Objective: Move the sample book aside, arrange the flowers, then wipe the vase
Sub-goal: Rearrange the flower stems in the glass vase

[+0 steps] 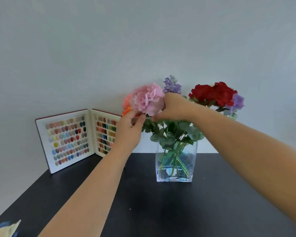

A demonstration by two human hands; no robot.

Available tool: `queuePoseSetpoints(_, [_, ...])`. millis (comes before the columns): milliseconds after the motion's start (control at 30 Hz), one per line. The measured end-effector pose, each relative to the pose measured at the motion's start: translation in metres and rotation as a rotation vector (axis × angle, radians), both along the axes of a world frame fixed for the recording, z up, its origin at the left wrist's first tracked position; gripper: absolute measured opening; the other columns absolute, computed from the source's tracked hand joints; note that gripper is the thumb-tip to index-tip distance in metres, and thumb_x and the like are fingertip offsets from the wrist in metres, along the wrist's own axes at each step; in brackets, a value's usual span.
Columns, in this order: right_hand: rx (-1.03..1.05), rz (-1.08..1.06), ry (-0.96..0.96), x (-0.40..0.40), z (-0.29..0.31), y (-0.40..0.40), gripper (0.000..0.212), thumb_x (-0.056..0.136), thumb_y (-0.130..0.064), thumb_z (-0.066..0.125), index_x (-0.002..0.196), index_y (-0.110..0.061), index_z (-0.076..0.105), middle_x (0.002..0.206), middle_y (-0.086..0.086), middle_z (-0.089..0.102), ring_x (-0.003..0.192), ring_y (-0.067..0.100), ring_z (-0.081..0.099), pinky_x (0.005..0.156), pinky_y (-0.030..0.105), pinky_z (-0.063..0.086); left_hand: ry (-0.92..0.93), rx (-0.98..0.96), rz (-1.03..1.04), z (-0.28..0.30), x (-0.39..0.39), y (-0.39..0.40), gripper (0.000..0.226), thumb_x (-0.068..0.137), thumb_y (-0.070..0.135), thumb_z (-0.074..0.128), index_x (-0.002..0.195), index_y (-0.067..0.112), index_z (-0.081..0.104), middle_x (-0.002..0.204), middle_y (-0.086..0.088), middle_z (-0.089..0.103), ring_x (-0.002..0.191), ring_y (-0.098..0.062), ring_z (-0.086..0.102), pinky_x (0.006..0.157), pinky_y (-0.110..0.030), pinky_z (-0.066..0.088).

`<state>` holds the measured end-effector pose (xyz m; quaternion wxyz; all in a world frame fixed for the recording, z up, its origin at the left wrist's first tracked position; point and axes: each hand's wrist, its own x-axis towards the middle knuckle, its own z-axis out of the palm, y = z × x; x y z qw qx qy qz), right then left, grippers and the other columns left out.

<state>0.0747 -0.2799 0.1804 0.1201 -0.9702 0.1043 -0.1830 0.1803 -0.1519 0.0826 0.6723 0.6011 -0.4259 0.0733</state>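
A clear rectangular glass vase [176, 175] stands on the black table [161, 211] and holds green stems, a pink carnation [148, 99], red flowers [214, 94], purple sprigs [172, 85] and an orange flower [126, 106]. My left hand [129, 129] pinches the stem just under the pink carnation. My right hand [175, 106] grips the same flower from the right, fingers closed at its base. The open sample book [70, 139] with rows of coloured nail tips stands against the wall at the left; my left hand hides part of its right page.
A pale wall runs close behind the table. A blue and pale cloth [5, 229] lies at the bottom left corner near the table's left edge. The dark tabletop stretches in front of the vase.
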Motion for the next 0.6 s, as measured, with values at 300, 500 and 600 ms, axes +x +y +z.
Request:
queuePoseSetpoints(300, [-0.469, -0.315, 0.112, 0.003, 0.022, -0.019, 0.027, 0.1, -0.026, 0.042, 0.111, -0.006, 0.058, 0.1, 0.007, 0.061, 0.084, 0.019, 0.058, 0.07, 0.027, 0.045, -0.157, 0.267, 0.427, -0.006, 0.03, -0.002, 0.043, 0.087, 0.035, 0.065, 0.129, 0.034, 0.057, 0.124, 0.004, 0.058, 0.12, -0.022, 0.051, 0.107, -0.043, 0.04])
queuePoseSetpoints(500, [0.221, -0.23, -0.111, 0.003, 0.023, -0.034, 0.015, 0.089, -0.016, 0.066, 0.1, -0.005, 0.065, 0.088, 0.006, 0.069, 0.078, 0.019, 0.068, 0.073, 0.029, 0.059, 0.265, 0.307, 0.088, 0.002, 0.039, -0.028, 0.078, 0.078, 0.043, 0.079, 0.14, 0.026, 0.036, 0.127, -0.002, 0.056, 0.117, -0.024, 0.056, 0.092, -0.034, 0.053])
queuePoseSetpoints(600, [0.393, -0.117, -0.168, 0.003, 0.023, -0.034, 0.006, 0.088, -0.004, 0.063, 0.091, 0.0, 0.065, 0.084, 0.015, 0.069, 0.074, 0.023, 0.065, 0.064, 0.028, 0.055, 0.236, 0.202, 0.042, 0.01, 0.035, -0.033, 0.034, 0.079, 0.033, 0.08, 0.102, 0.033, 0.053, 0.099, 0.005, 0.063, 0.096, -0.019, 0.064, 0.066, -0.017, 0.051])
